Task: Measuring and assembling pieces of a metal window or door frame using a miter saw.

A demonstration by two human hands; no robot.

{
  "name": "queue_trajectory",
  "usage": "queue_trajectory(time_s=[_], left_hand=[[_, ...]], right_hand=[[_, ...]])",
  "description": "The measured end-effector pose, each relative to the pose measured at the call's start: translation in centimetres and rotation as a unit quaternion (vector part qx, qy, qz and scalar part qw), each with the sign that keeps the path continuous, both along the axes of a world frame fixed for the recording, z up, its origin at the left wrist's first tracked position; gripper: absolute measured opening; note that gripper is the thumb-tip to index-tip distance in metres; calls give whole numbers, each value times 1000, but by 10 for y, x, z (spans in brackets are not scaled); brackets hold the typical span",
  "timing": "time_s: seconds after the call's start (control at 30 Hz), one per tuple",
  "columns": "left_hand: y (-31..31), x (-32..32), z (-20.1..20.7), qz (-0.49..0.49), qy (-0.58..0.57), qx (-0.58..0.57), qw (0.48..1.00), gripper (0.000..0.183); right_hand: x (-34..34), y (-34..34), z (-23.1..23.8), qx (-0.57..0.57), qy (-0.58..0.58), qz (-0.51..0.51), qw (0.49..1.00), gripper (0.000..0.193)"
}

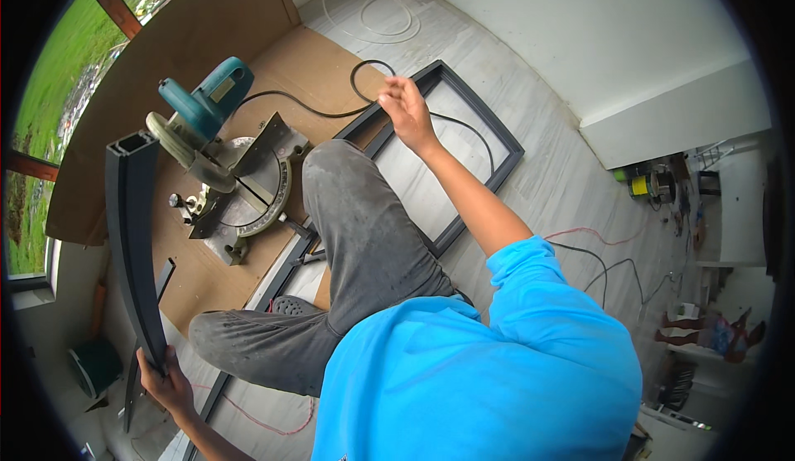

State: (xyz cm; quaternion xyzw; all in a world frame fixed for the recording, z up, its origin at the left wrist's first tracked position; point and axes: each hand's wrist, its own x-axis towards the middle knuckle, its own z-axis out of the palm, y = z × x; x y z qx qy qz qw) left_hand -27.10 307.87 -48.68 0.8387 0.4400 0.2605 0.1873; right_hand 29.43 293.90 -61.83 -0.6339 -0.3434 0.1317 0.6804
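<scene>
On the left, my left hand (168,385) grips the lower end of a long dark grey hollow profile bar (132,221). The bar stands tilted upward, and its cut, chambered end faces up near the saw. My right hand (407,115) is raised in front of me above a dark grey rectangular frame (512,148); its fingers are loosely bent and partly spread, with nothing in them. A teal mitre saw (207,101) with a round metal base stands between the bar and my knee. The frame lies on the floor, partly hidden by my arm and leg.
Brown board (195,291) lies under the saw, and another brown sheet (174,43) stands behind it. A black cable (310,113) runs from the saw across the frame. Pale hose (402,26) lies by the far wall. Another dark bar (286,266) lies near my foot; a wire spool (650,186) sits right.
</scene>
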Motion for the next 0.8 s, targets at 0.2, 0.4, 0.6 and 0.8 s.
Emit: queue_trajectory(time_s=[0.2, 0.4, 0.6, 0.8], left_hand=[[-19, 8, -12, 25, 12, -41, 999, 13], [-48, 10, 22, 93, 89, -124, 984, 39], [-52, 44, 40, -5, 47, -65, 997, 32], [-22, -2, 8, 0, 26, -86, 996, 17]], right_hand=[[-39, -155, -260, -591, 1, 57, 804, 74], [-75, -147, -304, -637, 79, 93, 761, 72], [-57, -152, -274, -570, 44, 66, 818, 47], [4, -154, -117, -415, 72, 142, 896, 51]])
